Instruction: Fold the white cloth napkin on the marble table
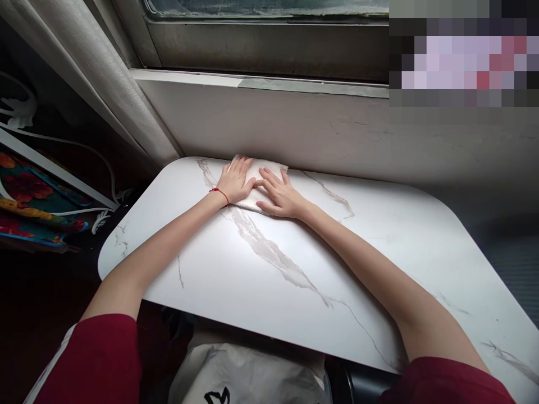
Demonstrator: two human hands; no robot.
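A folded white cloth (263,164) lies flat near the far edge of a white marble-patterned table (202,264). My left hand (236,180) rests on the cloth's left part, fingers stretched out, with a red string at the wrist. On its right part lies my right hand (278,193), fingers spread and palm down. The two hands nearly meet in the middle of the cloth, and neither has its fingers wrapped around it.
A window (265,7) with a sill (202,78) stands behind the table. A pale curtain (101,73) hangs at the left, above a floral cloth (33,196) and a white cable. Below the near edge is a whitish bag (252,376).
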